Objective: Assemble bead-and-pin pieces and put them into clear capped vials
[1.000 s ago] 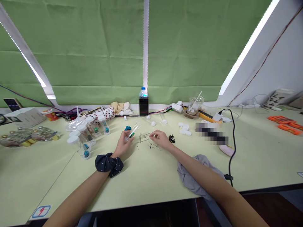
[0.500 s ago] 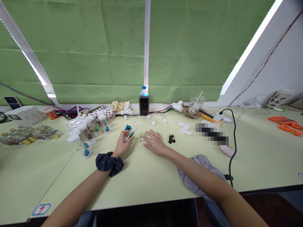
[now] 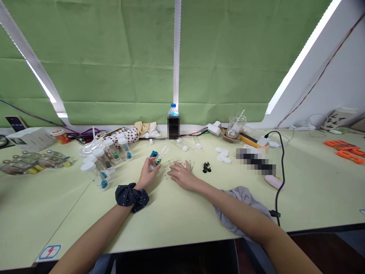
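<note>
Right hand (image 3: 183, 176) has slid onto the wire frame (image 3: 188, 164), fingers loosely spread; left hand (image 3: 147, 174) stays clamped on a clear tube (image 3: 162, 153) holding a green bead (image 3: 157, 161).

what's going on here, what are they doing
A person is working with bare hands at a pale green bench. Their left hand holds a thin clear tube with a green piece at its lower end, beside some blue beads. Their right hand lies flat with its fingers on a thin wire frame. Small black pieces sit just past it, and white-capped clear vials stand to the left.
</note>
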The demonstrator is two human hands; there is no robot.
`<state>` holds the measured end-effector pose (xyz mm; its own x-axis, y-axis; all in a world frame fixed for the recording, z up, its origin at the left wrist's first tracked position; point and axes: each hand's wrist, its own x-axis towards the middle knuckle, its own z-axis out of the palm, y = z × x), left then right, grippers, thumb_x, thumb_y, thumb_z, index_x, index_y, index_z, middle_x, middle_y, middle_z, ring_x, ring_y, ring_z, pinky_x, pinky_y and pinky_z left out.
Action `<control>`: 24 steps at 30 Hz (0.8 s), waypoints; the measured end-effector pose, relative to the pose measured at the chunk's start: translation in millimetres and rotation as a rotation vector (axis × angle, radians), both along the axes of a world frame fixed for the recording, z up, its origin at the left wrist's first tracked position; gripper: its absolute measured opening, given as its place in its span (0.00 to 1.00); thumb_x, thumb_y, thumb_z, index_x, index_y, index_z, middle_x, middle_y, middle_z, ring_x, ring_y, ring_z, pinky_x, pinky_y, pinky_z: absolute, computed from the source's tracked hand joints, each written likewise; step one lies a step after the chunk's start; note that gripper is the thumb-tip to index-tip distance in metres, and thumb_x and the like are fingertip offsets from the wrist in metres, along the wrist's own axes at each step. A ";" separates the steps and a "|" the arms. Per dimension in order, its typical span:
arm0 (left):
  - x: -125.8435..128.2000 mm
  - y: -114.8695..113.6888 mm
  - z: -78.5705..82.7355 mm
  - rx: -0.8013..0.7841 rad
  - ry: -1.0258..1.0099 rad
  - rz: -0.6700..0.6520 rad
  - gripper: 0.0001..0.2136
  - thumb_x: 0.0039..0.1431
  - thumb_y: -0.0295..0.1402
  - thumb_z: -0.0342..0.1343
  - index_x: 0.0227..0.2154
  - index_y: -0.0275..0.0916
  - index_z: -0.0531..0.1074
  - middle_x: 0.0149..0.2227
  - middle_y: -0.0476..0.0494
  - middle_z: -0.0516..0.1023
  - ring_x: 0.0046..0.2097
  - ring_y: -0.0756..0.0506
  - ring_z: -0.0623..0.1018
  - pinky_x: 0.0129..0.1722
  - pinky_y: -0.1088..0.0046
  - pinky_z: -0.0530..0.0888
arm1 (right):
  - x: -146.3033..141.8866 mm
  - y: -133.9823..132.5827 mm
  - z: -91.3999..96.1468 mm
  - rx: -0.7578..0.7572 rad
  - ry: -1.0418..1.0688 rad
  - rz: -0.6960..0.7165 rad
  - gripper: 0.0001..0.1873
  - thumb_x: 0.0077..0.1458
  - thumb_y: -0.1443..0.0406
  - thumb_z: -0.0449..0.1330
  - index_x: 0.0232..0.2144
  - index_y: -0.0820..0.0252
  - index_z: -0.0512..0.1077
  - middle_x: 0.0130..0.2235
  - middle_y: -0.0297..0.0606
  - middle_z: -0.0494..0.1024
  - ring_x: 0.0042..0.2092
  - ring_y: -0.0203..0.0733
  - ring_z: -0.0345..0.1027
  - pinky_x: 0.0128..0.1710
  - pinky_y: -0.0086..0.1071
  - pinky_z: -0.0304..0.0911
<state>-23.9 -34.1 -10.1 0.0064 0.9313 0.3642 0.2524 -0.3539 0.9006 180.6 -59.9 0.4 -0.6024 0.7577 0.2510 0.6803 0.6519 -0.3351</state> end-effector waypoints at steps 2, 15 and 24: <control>-0.4 0.1 0.1 -0.003 0.007 -0.001 0.15 0.50 0.37 0.57 0.41 0.41 0.63 0.38 0.45 0.71 0.36 0.46 0.71 0.37 0.67 0.68 | 0.6 1.4 -0.8 0.012 0.038 0.010 0.11 0.58 0.67 0.52 0.40 0.52 0.72 0.51 0.40 0.69 0.60 0.47 0.48 0.55 0.63 0.26; -0.5 -1.4 -0.1 0.012 0.002 0.003 0.16 0.50 0.38 0.57 0.41 0.42 0.64 0.38 0.45 0.71 0.38 0.45 0.72 0.39 0.66 0.68 | 1.7 4.6 1.8 0.063 0.115 -0.129 0.07 0.48 0.63 0.64 0.32 0.57 0.72 0.48 0.40 0.68 0.55 0.46 0.52 0.54 0.54 0.37; -0.7 -1.0 -0.5 0.005 0.014 -0.010 0.15 0.51 0.38 0.57 0.41 0.42 0.64 0.38 0.44 0.72 0.37 0.46 0.73 0.38 0.67 0.68 | 2.2 9.2 -4.7 -0.011 0.157 -0.235 0.01 0.47 0.67 0.62 0.25 0.59 0.72 0.47 0.40 0.67 0.54 0.48 0.50 0.54 0.52 0.40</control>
